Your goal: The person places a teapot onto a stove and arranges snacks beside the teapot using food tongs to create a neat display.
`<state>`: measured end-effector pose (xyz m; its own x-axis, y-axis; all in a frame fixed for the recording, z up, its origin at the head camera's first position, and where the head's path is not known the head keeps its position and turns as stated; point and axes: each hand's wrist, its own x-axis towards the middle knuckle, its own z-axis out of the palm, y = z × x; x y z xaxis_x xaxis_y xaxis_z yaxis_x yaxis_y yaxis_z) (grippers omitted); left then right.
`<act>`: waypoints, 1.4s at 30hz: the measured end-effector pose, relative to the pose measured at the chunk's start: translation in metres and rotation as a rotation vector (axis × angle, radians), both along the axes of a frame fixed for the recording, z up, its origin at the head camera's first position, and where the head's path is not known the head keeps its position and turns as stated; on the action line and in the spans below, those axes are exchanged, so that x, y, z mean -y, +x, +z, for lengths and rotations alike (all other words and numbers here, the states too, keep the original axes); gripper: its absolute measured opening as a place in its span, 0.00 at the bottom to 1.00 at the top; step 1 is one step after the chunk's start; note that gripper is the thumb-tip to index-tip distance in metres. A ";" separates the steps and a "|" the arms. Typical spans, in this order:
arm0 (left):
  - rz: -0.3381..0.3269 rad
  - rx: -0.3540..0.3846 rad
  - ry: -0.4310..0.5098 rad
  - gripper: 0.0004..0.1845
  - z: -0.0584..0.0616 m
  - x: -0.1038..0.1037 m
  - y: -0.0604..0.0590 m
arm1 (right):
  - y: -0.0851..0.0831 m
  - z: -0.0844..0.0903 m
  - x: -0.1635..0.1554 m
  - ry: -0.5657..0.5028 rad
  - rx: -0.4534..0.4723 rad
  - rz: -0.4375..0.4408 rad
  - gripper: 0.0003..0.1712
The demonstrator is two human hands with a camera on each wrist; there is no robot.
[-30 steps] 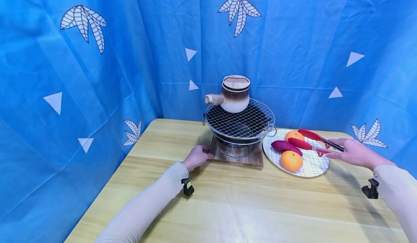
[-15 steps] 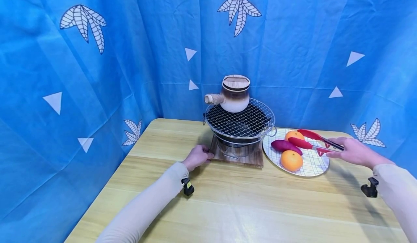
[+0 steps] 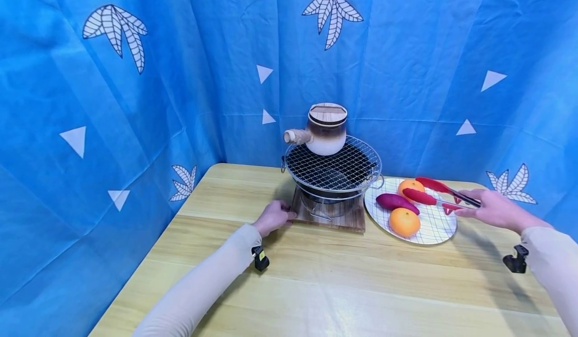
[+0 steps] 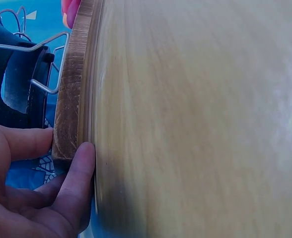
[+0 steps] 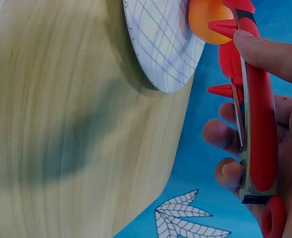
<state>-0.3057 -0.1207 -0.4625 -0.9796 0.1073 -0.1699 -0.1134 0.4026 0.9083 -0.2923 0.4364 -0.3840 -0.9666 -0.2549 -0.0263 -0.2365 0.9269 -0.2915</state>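
Long red-tipped metal tongs shifted slightly rightward just now, far round orange fruit moving along on white plate with thin dark grid lines; likely means tips bear on fruit, firm clasp cannot be told. Right hand grips tongs, tong arms spread apart. Left hand pinches corner of grained brown wooden board. Smooth tapered purple tuber beside near round orange fruit. Round wire-mesh grill stands on board; squat brown-and-cream pot atop mesh
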 end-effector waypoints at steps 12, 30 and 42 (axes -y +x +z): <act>-0.006 0.004 -0.008 0.23 -0.001 0.001 0.000 | 0.005 0.020 0.000 0.004 0.020 -0.030 0.55; -0.016 -0.017 0.028 0.20 -0.001 0.002 -0.001 | 0.010 0.065 0.004 0.027 -0.003 -0.085 0.59; -0.014 -0.016 0.044 0.21 0.001 0.002 -0.001 | 0.011 0.087 0.011 0.034 -0.032 -0.093 0.58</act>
